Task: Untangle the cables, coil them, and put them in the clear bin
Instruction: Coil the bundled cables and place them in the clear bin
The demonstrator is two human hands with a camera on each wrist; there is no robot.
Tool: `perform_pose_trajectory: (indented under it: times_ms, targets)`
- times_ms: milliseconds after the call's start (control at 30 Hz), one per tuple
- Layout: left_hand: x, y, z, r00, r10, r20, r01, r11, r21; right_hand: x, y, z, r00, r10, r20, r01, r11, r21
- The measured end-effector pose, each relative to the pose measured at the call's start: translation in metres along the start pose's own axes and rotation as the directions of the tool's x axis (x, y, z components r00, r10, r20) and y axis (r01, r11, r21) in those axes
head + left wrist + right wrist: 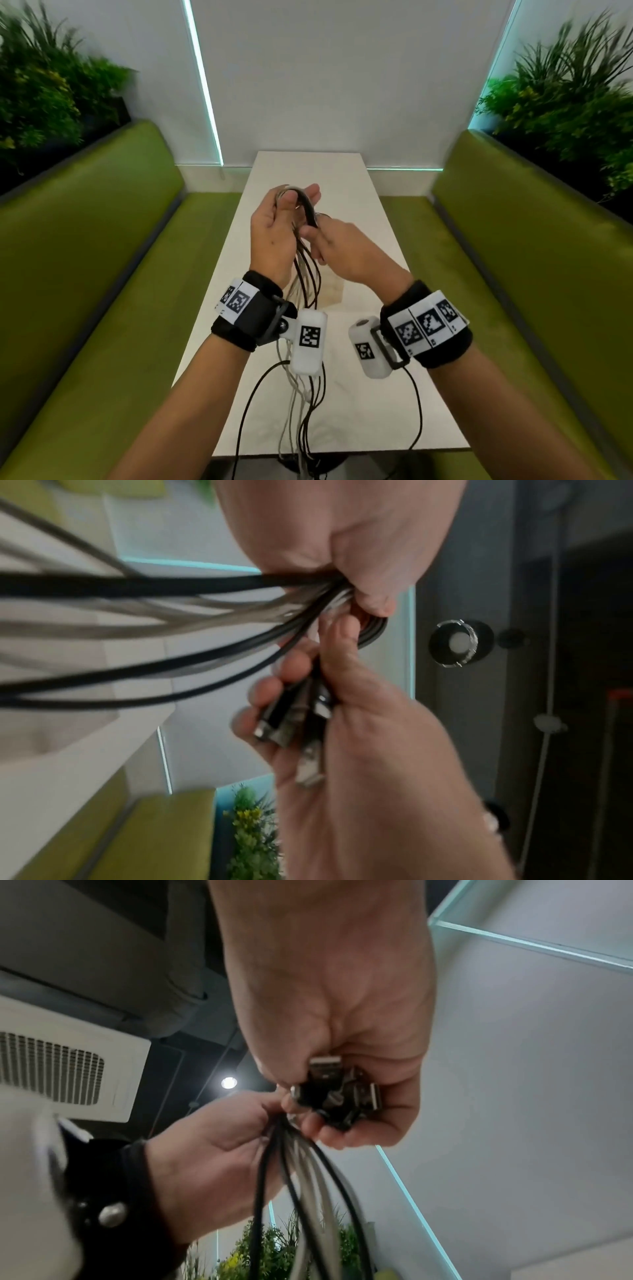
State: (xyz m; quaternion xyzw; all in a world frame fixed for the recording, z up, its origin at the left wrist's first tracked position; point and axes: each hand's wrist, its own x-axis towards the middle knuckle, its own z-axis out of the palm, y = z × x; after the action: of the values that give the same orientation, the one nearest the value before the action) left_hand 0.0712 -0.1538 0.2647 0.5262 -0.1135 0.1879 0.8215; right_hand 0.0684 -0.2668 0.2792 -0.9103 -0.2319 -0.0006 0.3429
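left hand (274, 236): raised above the middle of the long white table (359, 212), thumb and fingers clamped on a bundle of thin black and grey cables (308, 270). the bundle arches over the fingers at the top and hangs down in loops between the two wrists, past the near table edge.

right hand (346, 250): just right of the left hand and touching the same bundle, fingers curled round a cluster of black and silver cable plugs (337, 1093). the right wrist view shows at least four plugs, two with flat silver usb-type ends; an exact count cannot be made. strand count also cannot be fixed because of blur; the left wrist view shows several black and several grey runs.

a clear container (330, 289) appears to stand on the table below the hands, mostly hidden by them.

two black wristbands (424, 325), one per wrist, each carry black-and-white square code markers; no readable words. two green padded benches (102, 274) flank the table left and right, with two banks of green plants (565, 102) behind them.
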Motion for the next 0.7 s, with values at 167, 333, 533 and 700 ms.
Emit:
perform_pose_trajectory:
  times_ms: [167, 333, 533, 700]
  targets:
    - [-0.008, -0.002, -0.003, 0.995, -0.092, 0.035, 0.093, 0.995, -0.041, -0.005, 0.003, 0.01, 0.986, -0.078, 0.148, 0.063, 0.992, 0.105]
    - [-0.007, 0.009, 0.002, 0.961, -0.25, 0.117, 0.265, 0.955, -0.131, -0.009, 0.006, 0.001, 0.973, -0.079, 0.215, 0.053, 0.99, 0.128]
    - [-0.002, 0.017, 0.006, 0.92, -0.342, 0.192, 0.361, 0.93, -0.075, -0.021, 0.011, 0.005, 0.965, -0.102, 0.243, -0.014, 0.901, 0.434]
    - [0.0, 0.02, 0.005, 0.888, -0.402, 0.223, 0.406, 0.914, 0.029, -0.026, 0.012, 0.013, 0.966, -0.082, 0.246, -0.08, 0.807, 0.586]
